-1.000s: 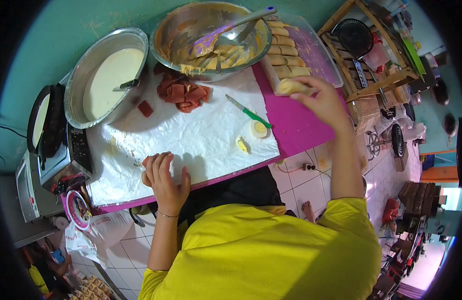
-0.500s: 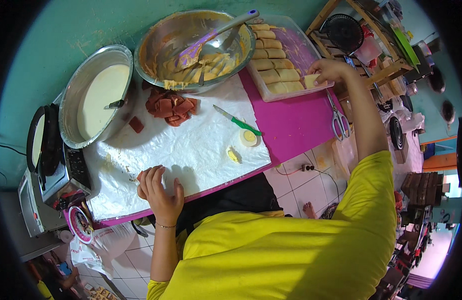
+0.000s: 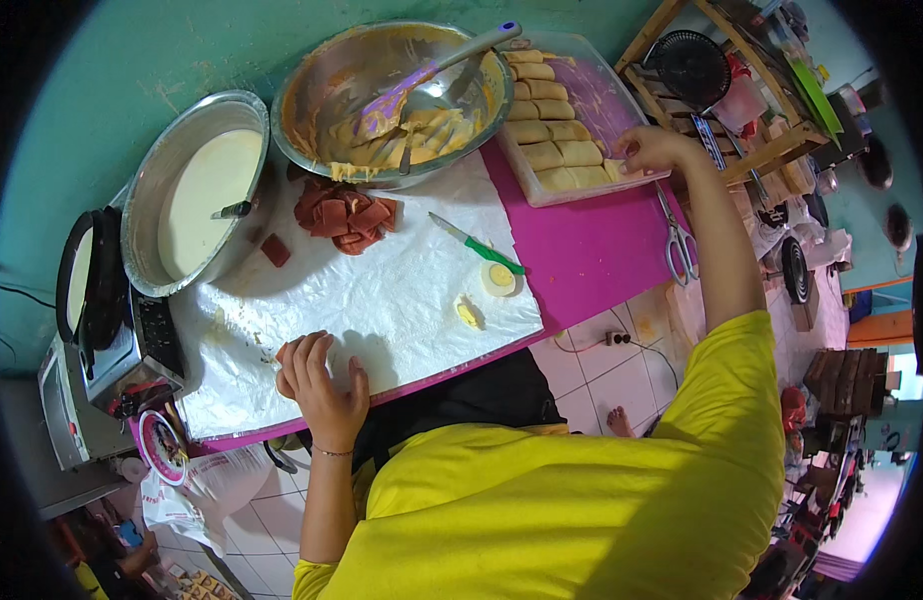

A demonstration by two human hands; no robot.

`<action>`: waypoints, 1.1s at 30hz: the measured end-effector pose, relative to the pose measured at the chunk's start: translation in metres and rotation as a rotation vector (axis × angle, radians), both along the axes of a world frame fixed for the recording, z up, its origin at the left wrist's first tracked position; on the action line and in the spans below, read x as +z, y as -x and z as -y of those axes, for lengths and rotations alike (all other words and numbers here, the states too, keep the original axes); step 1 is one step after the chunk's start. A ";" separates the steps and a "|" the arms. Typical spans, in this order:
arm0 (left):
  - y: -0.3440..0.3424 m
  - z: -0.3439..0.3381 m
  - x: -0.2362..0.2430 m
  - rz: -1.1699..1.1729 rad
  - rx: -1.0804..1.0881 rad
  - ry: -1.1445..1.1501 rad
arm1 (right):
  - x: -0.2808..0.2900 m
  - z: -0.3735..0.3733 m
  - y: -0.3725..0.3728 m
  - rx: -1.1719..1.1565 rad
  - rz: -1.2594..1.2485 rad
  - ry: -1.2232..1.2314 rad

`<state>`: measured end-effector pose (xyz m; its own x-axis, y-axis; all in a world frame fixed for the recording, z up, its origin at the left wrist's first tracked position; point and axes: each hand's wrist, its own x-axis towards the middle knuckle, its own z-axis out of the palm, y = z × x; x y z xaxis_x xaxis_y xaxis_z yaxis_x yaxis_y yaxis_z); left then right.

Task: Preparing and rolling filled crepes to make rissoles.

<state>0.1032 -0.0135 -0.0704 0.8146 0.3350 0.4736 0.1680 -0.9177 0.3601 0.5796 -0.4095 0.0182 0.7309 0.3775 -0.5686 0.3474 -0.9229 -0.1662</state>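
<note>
My left hand [image 3: 320, 375] rests on the white sheet [image 3: 382, 300] near its front, fingers curled over something mostly hidden. My right hand [image 3: 650, 152] is at the right end of the plastic tray [image 3: 647, 118], fingertips on a pale roll [image 3: 614, 170] beside rows of rolls [image 3: 562, 150]. A pile of reddish-brown slices [image 3: 344, 215] lies behind a green-handled knife [image 3: 482, 251], which is beside a cut boiled egg [image 3: 499, 280] and a yolk piece [image 3: 470, 312]. A steel bowl with yellow filling [image 3: 307, 135] holds a purple spatula [image 3: 392, 108]. Scissors [image 3: 679, 255] lie below the tray.
A pot of cream-coloured batter [image 3: 197, 205] stands at left, beside a black pan [image 3: 77, 310] on a stove. A plastic plate [image 3: 164, 450] sits at the mat's left corner. A wooden rack [image 3: 772, 140] stands at right. An outlet strip [image 3: 617, 338] lies on the tiled floor.
My right hand has moved up and right, carrying a pale roll into the tray's right end, and the scissors have come into sight beneath. My left hand remains on the sheet.
</note>
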 end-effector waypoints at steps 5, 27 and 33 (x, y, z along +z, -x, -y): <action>0.009 -0.003 0.001 0.022 0.017 0.006 | 0.016 -0.016 0.046 -0.114 0.248 -0.241; 0.017 -0.162 0.096 1.096 -0.206 1.788 | -0.033 0.095 0.269 -0.382 0.402 -0.927; 0.017 -0.258 0.128 1.023 -0.200 1.842 | 0.018 0.015 0.313 -0.407 0.236 -0.959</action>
